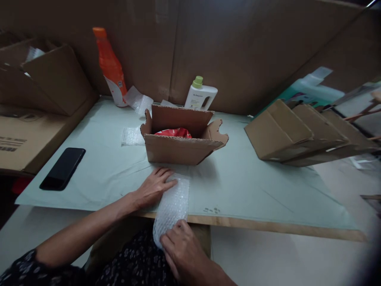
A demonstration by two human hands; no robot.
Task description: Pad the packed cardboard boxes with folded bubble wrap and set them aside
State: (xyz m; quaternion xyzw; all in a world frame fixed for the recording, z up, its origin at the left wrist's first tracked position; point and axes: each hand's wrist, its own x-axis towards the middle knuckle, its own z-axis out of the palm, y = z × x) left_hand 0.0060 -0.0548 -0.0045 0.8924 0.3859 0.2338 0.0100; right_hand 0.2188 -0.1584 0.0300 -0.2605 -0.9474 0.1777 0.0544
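While the left hand (159, 184) lies palm down on the table covered in pale green sheeting (244, 186), its fingers loosely extended and gripping nothing, its thumb rests on the upper part of a clear strip of bubble wrap (175, 198). That strip runs toward the person and droops over the table's near edge, where the right hand (183, 248) is closed on its lower end with curled fingers; how the thumb sits underneath is hard to make out.

Just beyond the strip stands an open brown cardboard box (172, 150) with raised, ragged-edged flaps. A shiny red item (178, 132) lies inside, mostly hidden by the front wall. A flat, clear piece of bubble wrap (131, 136) lies at the box's left side, and a crumpled clear wrapping piece (139, 102) is behind it, beside a tall orange bottle with a white lower label (110, 65). Behind the box stands a white handled bottle with a green cap (195, 98).

Well to the left, a black rectangular phone (62, 169) lies near brown cardboard cartons (62, 79). On the right, several brown cardboard boxes (275, 133) lean together in front of a translucent container of turquoise liquid (318, 92).
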